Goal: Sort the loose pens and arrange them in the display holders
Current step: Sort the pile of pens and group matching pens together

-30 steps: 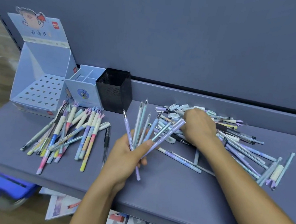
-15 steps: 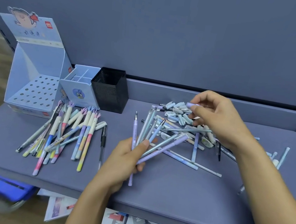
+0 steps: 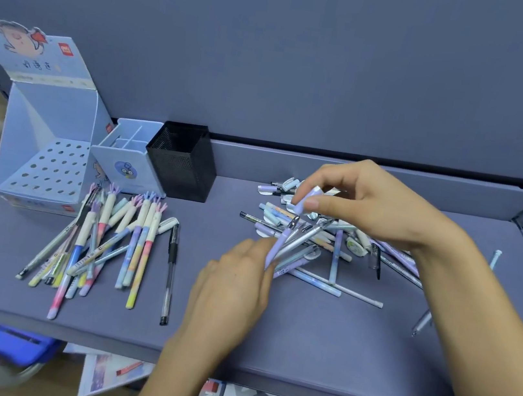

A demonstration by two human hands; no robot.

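Pens bunched in your left hand grip at frame center, tips up so your right hand, pinching a lilac cap, can cap one.

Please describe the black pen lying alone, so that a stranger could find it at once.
Start at the black mesh holder at the back of the shelf. In front of it lie pastel pens; at their right edge lies the black pen, clear-barrelled with a dark grip.

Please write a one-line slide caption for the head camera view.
Right hand brings a purple cap toward uncapped pens bundled in the left hand.
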